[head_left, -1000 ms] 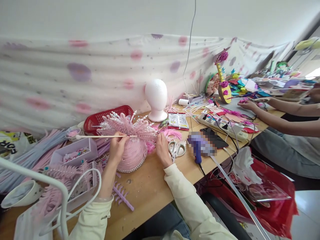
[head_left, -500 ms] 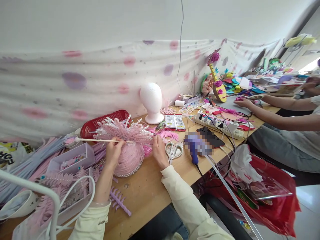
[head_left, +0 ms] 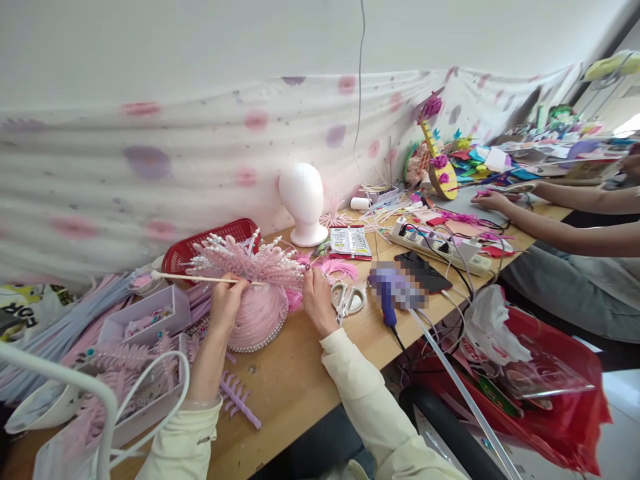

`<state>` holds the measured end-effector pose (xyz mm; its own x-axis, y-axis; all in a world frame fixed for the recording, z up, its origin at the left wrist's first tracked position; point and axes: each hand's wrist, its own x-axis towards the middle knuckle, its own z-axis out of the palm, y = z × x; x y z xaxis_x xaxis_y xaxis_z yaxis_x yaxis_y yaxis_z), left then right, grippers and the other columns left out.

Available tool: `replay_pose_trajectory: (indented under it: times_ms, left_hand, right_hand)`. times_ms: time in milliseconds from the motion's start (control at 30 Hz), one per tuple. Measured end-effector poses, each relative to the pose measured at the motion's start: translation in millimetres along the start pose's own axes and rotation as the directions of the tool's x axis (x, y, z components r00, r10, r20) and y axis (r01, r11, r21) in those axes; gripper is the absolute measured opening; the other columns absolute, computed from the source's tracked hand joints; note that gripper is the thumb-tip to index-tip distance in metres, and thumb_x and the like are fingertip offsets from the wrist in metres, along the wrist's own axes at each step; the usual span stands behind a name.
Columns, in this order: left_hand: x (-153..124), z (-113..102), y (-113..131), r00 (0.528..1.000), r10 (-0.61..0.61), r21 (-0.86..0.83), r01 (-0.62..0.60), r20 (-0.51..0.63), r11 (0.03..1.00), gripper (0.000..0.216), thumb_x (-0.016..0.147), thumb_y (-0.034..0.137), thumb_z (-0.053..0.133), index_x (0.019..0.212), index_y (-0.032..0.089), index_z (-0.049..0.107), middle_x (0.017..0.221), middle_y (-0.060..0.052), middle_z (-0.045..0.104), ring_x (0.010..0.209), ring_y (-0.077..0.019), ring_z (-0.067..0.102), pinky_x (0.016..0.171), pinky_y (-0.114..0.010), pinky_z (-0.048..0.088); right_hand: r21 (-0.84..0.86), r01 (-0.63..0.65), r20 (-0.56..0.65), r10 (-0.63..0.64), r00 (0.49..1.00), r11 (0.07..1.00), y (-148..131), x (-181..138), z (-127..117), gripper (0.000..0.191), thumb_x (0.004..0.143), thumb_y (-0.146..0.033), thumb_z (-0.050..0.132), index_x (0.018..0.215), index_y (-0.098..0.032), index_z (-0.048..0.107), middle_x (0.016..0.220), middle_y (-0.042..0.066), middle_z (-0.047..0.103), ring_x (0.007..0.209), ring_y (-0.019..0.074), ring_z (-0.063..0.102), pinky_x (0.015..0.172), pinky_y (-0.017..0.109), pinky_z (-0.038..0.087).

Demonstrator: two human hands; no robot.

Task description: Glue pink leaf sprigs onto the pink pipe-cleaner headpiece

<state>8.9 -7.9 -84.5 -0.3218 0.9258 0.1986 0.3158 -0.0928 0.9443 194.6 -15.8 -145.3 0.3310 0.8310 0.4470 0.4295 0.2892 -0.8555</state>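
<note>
A pink headdress (head_left: 257, 321) rests on the wooden table, with a domed, pearl-edged base and a spread of pearl-tipped pink fronds on top. My left hand (head_left: 226, 303) is closed in a pinch on a thin pale stick (head_left: 193, 277). One end of that stick, thick and whitish, points left; the other reaches across the front of the headdress. At the right edge of the fronds, the fingers of my right hand (head_left: 319, 301) are pinched together around a small dark, shiny piece, too small to name. Whether it touches the fronds I cannot tell.
Scissors (head_left: 349, 301) lie right of my right hand, near a purple glue gun (head_left: 386, 303) and a power strip (head_left: 440, 247). Behind stand a white foam head (head_left: 303, 200) and a red basket (head_left: 173, 257). Another person's hand (head_left: 493, 202) works at the right.
My right fingertips have shifted slightly left, closer to the fronds, and the small piece shows less. My left hand and the stick stay nearly in place. The view has turned a little.
</note>
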Motion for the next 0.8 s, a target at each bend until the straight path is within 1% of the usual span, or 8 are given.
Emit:
replay_pose_trajectory:
  times_ms: [200, 400, 567, 700, 800]
  left_hand:
    - [1.9, -2.9, 3.3, 1.000, 0.011, -0.023, -0.010, 0.016, 1.000, 0.020, 0.052, 0.040, 0.059, 0.052, 0.022, 0.049, 0.052, 0.005, 0.043, 0.061, -0.0145, 0.038, 0.059, -0.028, 0.030]
    - [2.0, -0.1, -0.5, 1.000, 0.003, 0.001, -0.003, -0.017, 1.000, 0.016, 0.051, 0.035, 0.060, 0.051, 0.022, 0.050, 0.049, 0.005, 0.043, 0.060, -0.0144, 0.037, 0.059, -0.029, 0.028]
    - [2.6, -0.5, 2.7, 1.000, -0.013, -0.004, 0.013, -0.019, 1.000, 0.016, 0.050, 0.034, 0.061, 0.049, 0.023, 0.049, 0.048, 0.005, 0.041, 0.059, -0.0144, 0.035, 0.058, -0.029, 0.027]
    - [5.2, -0.9, 7.0, 1.000, -0.005, -0.023, 0.005, -0.008, 1.000, 0.022, 0.054, 0.038, 0.060, 0.047, 0.023, 0.045, 0.051, 0.004, 0.041, 0.061, -0.0147, 0.037, 0.059, -0.029, 0.031]
    - [5.9, 0.3, 5.9, 1.000, 0.003, -0.013, -0.003, 0.001, 1.000, 0.021, 0.055, 0.037, 0.060, 0.049, 0.023, 0.046, 0.052, 0.004, 0.042, 0.061, -0.0148, 0.039, 0.060, -0.029, 0.031]
  right_hand:
    - [-0.023, 0.034, 0.007, -0.034, 0.999, 0.999, -5.6, -0.8, -1.1, 0.025, 0.099, -0.026, 0.032, 0.075, -0.025, 0.038, 0.072, -0.002, 0.047, 0.065, 0.0174, 0.042, 0.062, 0.029, 0.027]
    - [-0.053, 0.039, 0.009, -0.038, 0.999, 0.998, -4.6, -0.9, -0.8, 0.025, 0.099, -0.024, 0.032, 0.076, -0.025, 0.040, 0.072, -0.002, 0.049, 0.066, 0.0177, 0.044, 0.062, 0.030, 0.027]
    - [-0.080, 0.037, 0.018, -0.035, 0.999, 0.996, -3.3, -0.8, -0.1, 0.023, 0.099, -0.024, 0.032, 0.079, -0.025, 0.043, 0.074, -0.001, 0.050, 0.069, 0.0186, 0.047, 0.062, 0.029, 0.027]
    - [-0.094, 0.039, 0.025, -0.037, 0.999, 0.995, -5.7, -1.5, -0.6, 0.022, 0.099, -0.023, 0.032, 0.080, -0.025, 0.043, 0.075, 0.000, 0.050, 0.070, 0.0193, 0.048, 0.062, 0.029, 0.027]
    - [-0.105, 0.039, 0.028, -0.036, 0.999, 0.994, -6.8, -2.0, -1.2, 0.021, 0.098, -0.022, 0.033, 0.080, -0.025, 0.043, 0.076, 0.001, 0.050, 0.071, 0.0199, 0.047, 0.062, 0.030, 0.027]
